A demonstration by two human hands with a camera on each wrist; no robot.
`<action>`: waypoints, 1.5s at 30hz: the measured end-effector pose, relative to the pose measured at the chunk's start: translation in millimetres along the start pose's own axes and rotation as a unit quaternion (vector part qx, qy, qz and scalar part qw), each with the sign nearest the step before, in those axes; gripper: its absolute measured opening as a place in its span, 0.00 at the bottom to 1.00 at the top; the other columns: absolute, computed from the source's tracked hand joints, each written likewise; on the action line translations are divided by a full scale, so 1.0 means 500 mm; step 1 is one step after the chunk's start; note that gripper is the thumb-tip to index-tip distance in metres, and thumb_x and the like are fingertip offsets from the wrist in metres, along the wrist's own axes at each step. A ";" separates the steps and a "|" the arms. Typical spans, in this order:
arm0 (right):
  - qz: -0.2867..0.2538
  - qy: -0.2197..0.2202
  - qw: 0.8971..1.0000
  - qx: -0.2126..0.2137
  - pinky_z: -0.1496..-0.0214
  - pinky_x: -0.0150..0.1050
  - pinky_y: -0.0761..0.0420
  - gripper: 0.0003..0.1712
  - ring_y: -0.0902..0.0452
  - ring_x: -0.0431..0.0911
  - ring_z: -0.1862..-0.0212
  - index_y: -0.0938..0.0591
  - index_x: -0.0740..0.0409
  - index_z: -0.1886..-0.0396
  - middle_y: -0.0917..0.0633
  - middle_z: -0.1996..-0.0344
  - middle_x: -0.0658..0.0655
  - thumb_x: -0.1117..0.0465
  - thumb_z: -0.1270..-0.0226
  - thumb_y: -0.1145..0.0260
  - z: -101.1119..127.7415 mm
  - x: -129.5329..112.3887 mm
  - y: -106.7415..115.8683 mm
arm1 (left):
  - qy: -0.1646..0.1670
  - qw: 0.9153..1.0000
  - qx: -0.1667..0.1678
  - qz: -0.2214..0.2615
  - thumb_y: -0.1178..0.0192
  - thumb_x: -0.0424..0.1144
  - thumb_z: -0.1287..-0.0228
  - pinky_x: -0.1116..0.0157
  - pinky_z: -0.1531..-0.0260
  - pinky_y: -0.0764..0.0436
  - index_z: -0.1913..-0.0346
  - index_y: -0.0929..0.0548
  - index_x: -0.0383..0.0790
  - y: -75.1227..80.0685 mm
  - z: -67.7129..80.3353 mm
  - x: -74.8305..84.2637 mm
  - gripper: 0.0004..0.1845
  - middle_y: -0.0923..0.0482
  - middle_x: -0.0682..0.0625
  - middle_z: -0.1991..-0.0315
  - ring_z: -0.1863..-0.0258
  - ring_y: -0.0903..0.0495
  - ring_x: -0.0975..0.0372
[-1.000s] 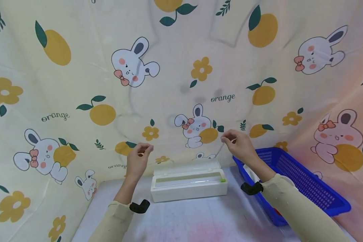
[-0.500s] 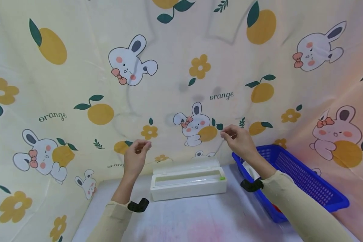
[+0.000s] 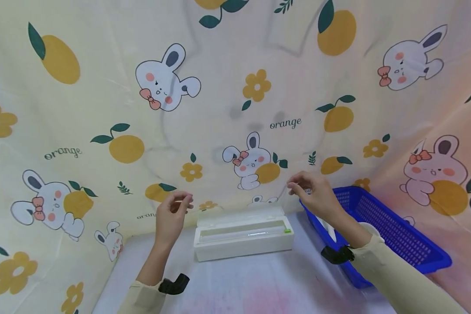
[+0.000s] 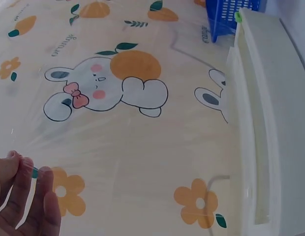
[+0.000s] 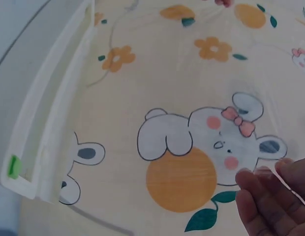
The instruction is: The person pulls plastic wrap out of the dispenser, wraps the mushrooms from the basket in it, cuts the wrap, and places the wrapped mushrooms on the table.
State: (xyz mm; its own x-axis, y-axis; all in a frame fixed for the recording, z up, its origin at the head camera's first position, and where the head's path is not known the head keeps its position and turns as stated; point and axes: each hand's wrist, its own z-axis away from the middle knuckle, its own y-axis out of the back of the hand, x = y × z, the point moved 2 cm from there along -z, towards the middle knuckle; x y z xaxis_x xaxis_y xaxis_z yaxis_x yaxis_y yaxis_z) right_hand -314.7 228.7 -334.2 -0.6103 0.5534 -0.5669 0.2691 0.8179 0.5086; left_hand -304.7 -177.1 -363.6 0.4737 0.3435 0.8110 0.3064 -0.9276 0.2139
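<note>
Head view | clear film sheet [image 3: 239, 196] drawn taut above white dispenser box [image 3: 243, 233] | corners pinched by left hand [image 3: 172, 216] and right hand [image 3: 312, 192], held apart so no sagging | blue basket [image 3: 396, 237] at right.

Soft, even light is filling all 3 views; shadows are staying faint, the head view is bending at its edges, and the fingers [image 5: 270, 206] are blurring.
</note>
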 end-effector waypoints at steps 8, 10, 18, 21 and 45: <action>0.006 0.002 1.000 -0.016 0.48 0.28 0.16 0.04 0.10 0.41 0.56 0.12 0.53 0.52 0.09 0.59 0.47 0.62 0.23 0.29 0.062 -0.024 0.000 | 0.009 0.999 -0.027 -0.017 0.36 0.37 0.21 0.71 0.56 0.15 0.47 0.14 0.41 0.024 0.054 -0.006 0.07 0.13 0.47 0.54 0.59 0.12 0.61; 0.013 0.012 1.000 -0.015 0.48 0.29 0.15 0.04 0.11 0.40 0.56 0.12 0.52 0.53 0.09 0.60 0.45 0.63 0.23 0.29 0.080 -0.027 0.001 | 0.012 0.999 -0.037 -0.012 0.36 0.36 0.21 0.70 0.55 0.15 0.47 0.14 0.41 0.029 0.070 -0.008 0.07 0.13 0.46 0.54 0.58 0.12 0.61; -0.017 0.089 0.996 -0.027 0.48 0.25 0.18 0.16 0.14 0.38 0.58 0.12 0.46 0.55 0.11 0.63 0.41 0.74 0.31 0.26 0.145 -0.021 0.000 | 0.034 0.996 -0.081 0.011 0.34 0.37 0.22 0.67 0.56 0.15 0.49 0.14 0.42 0.045 0.124 -0.018 0.06 0.13 0.46 0.53 0.58 0.12 0.61; -0.037 0.105 0.993 -0.039 0.51 0.27 0.16 0.19 0.15 0.38 0.60 0.13 0.44 0.55 0.11 0.64 0.42 0.75 0.32 0.27 0.166 -0.018 -0.004 | 0.036 0.995 -0.087 0.011 0.34 0.35 0.23 0.67 0.58 0.15 0.51 0.14 0.41 0.049 0.141 -0.021 0.04 0.14 0.48 0.54 0.60 0.12 0.61; -0.148 0.094 0.963 -0.203 0.57 0.34 0.16 0.16 0.16 0.38 0.60 0.16 0.43 0.51 0.12 0.62 0.46 0.71 0.25 0.31 0.358 0.055 -0.082 | 0.071 0.908 -0.413 0.021 0.38 0.41 0.19 0.70 0.59 0.19 0.53 0.16 0.44 0.047 0.277 -0.149 0.05 0.15 0.58 0.60 0.64 0.18 0.69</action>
State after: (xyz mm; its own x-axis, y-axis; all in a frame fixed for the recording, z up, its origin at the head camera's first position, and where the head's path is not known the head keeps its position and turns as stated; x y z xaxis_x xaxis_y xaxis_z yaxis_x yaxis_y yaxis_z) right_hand -209.1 238.5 -486.5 -0.7497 0.2352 -0.6186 -0.2290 0.7849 0.5758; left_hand -218.4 -204.4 -494.6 0.3408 0.3371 0.8776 -0.4610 -0.7537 0.4685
